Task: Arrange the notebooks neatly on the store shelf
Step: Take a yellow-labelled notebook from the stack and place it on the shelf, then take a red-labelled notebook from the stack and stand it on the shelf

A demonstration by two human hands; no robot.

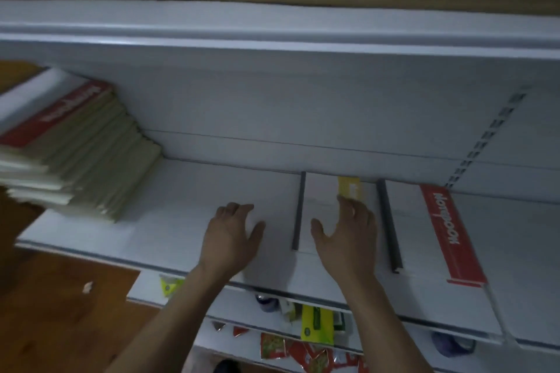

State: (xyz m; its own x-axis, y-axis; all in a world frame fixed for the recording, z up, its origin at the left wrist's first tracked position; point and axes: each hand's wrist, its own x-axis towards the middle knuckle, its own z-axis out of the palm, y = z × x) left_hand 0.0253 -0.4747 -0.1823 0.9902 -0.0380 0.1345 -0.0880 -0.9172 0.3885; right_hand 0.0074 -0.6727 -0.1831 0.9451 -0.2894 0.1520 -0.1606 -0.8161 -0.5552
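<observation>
Three white notebooks lie flat side by side on the white shelf (pixel 91 239). My left hand (pixel 233 233) rests palm down, fingers relaxed, on the leftmost white cover (pixel 188 209). My right hand (pixel 348 230) lies flat on the middle notebook (pixel 321 191), which has a dark spine and a yellow band; my fingertips touch the band. To the right lies a notebook with a red band (pixel 448 233) reading NOTEBOOK. A slanted, fanned stack of notebooks (pixel 81 154) with a red-banded one on top stands at the shelf's left end.
An upper shelf (pixel 272 39) overhangs the work area. Lower shelves hold a yellow-green packet (pixel 318 324), red sachets (pixel 303 351) and small jars. Wooden floor (pixel 60 312) shows at the lower left. A slotted upright (pixel 485 136) runs up the back panel on the right.
</observation>
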